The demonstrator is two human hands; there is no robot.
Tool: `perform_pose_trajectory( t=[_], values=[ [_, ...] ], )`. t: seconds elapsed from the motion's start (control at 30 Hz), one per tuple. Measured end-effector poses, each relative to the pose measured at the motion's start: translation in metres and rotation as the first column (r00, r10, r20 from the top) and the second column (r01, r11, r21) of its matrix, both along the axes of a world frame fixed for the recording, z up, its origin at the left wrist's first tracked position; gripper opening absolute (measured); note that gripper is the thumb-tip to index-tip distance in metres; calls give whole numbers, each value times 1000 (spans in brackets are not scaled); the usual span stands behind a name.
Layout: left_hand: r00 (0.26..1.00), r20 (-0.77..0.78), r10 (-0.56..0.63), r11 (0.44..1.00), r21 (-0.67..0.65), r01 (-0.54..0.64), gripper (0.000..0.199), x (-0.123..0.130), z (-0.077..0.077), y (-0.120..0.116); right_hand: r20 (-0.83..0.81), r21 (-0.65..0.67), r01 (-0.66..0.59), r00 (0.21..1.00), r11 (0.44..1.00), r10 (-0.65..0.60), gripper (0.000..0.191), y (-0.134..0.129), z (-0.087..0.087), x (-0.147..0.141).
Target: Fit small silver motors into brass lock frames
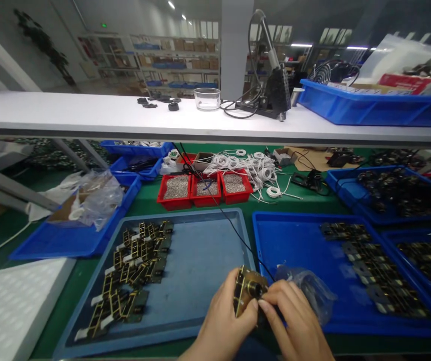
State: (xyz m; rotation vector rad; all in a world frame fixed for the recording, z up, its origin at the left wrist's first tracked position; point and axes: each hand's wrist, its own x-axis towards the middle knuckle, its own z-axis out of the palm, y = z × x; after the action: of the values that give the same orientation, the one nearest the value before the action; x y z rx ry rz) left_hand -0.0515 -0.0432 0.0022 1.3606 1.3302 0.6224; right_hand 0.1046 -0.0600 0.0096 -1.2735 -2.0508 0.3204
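Note:
Gripped in my left hand (225,318) is a circuit board module (252,286) with brass standoffs and a round black lens-like part on its face. The fingertips of my right hand (294,316) are pinched together at the lower right of that round part, close to my left thumb. Whatever is between them is too small or hidden to make out. Both hands are over the gap between the grey-blue tray (189,260) and the blue tray (286,235). Similar board modules (136,271) lie at the left of the grey-blue tray.
More boards (381,271) line the blue tray's right side, and a clear plastic bag (309,291) lies near my right hand. Red bins (176,190) of small metal parts and white cables (256,168) sit behind. A white shelf (98,113) crosses above; a black cable (234,225) hangs down.

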Motion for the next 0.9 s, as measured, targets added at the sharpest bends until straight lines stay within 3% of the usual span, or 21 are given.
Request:
perform_pose_trajectory(
  t=[0.1, 0.23, 0.37, 0.5, 0.6, 0.7, 0.77, 0.83, 0.9],
  values=[
    [990, -143, -3, 992, 128, 21, 46, -2, -1, -1, 65, 52, -25, 998, 998, 21, 21, 0, 0, 0],
    [959, -282, -18, 935, 336, 116, 43, -5, -3, -3, 85, 115, -51, 996, 992, 42, 12, -2, -3, 1],
    [930, -363, -54, 893, 400, 208, 41, -8, 0, -4, 43, 101, -27, 999, 995, 23, 10, 1, -11, 3],
    [944, -310, -110, 899, 375, 228, 39, -12, 4, -4, -22, -92, -4, 1000, 996, 2, 16, 7, -14, 6],
    [966, -211, -151, 926, 312, 212, 41, -15, 2, -6, -79, -297, -86, 995, 951, 65, 23, 10, -9, 12],
    [965, -220, -142, 940, 277, 201, 48, -18, -4, -7, -239, -584, -154, 971, 797, 12, 20, 8, -5, 18],
    [942, -303, -145, 934, 271, 231, 53, -18, -7, -7, -307, -694, -177, 950, 698, -64, 20, 6, -9, 17],
    [908, -388, -161, 930, 249, 271, 58, -17, -11, -7, -286, -703, -166, 956, 691, -61, 23, 4, -23, 14],
    [882, -439, -172, 934, 212, 288, 62, -16, -18, -8, -212, -673, -120, 977, 730, -34, 22, 2, -44, 7]
  ],
)
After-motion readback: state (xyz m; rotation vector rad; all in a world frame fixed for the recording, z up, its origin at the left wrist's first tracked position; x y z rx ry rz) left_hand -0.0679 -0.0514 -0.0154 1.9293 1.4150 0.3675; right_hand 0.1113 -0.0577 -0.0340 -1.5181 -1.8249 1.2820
